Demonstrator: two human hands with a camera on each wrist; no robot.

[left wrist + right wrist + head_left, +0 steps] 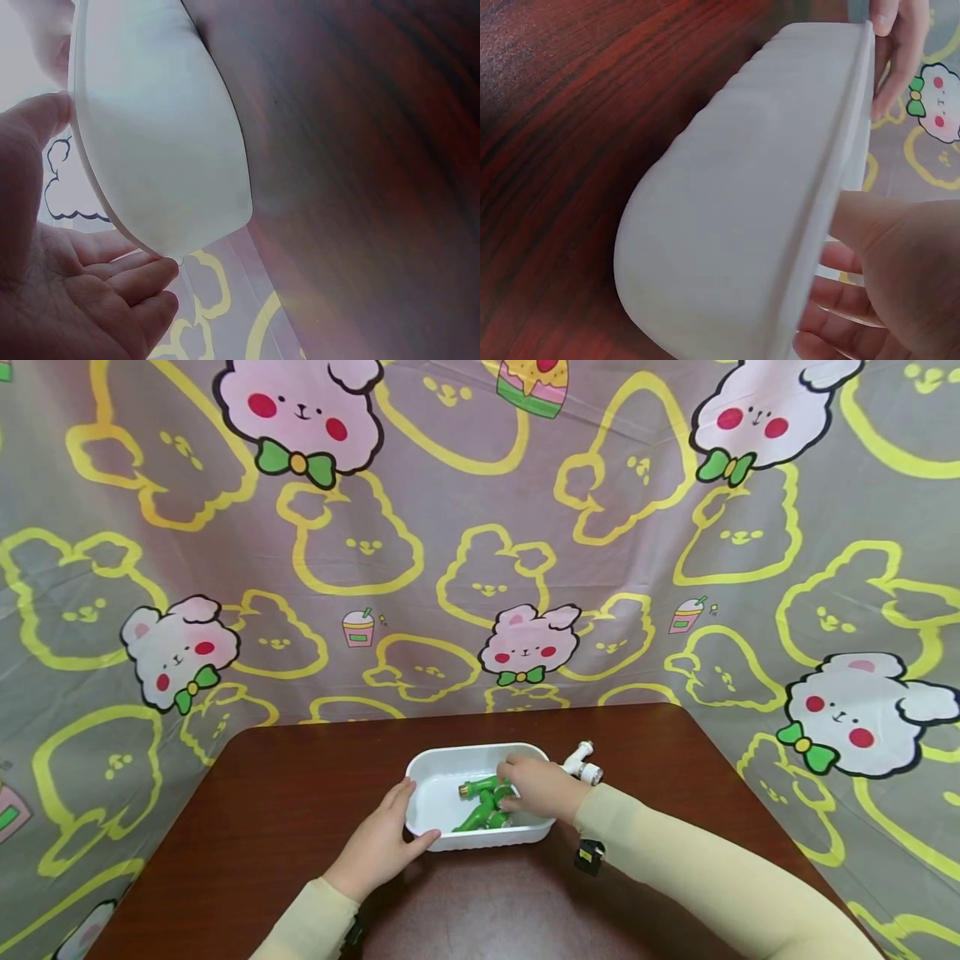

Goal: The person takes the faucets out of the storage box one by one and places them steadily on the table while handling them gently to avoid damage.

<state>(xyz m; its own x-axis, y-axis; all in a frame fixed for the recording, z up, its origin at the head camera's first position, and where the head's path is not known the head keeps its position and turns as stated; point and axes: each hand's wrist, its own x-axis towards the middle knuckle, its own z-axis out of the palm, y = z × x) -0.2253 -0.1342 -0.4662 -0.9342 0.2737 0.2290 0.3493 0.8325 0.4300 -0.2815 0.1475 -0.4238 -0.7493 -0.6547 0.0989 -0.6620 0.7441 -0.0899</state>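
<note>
A white plastic tub (480, 839) stands on the table. My left hand (378, 843) holds its left end, the thumb at the front rim and the fingers along the side; the left wrist view shows the fingertips against the tub's wall (165, 150). Inside lie several green plastic taps (478, 814), one with a brass-coloured threaded end. My right hand (543, 789) reaches over the tub's right end, fingers bent down around part of a green tap. Its grip is unclear, since the tub's wall (727, 195) hides the fingertips in the right wrist view.
A white tap (581, 764) with a silvery end lies on the brown table (315, 777), just beyond the right wrist. Behind the table hangs a grey cloth (435, 602) with cartoon figures, which also runs along both sides.
</note>
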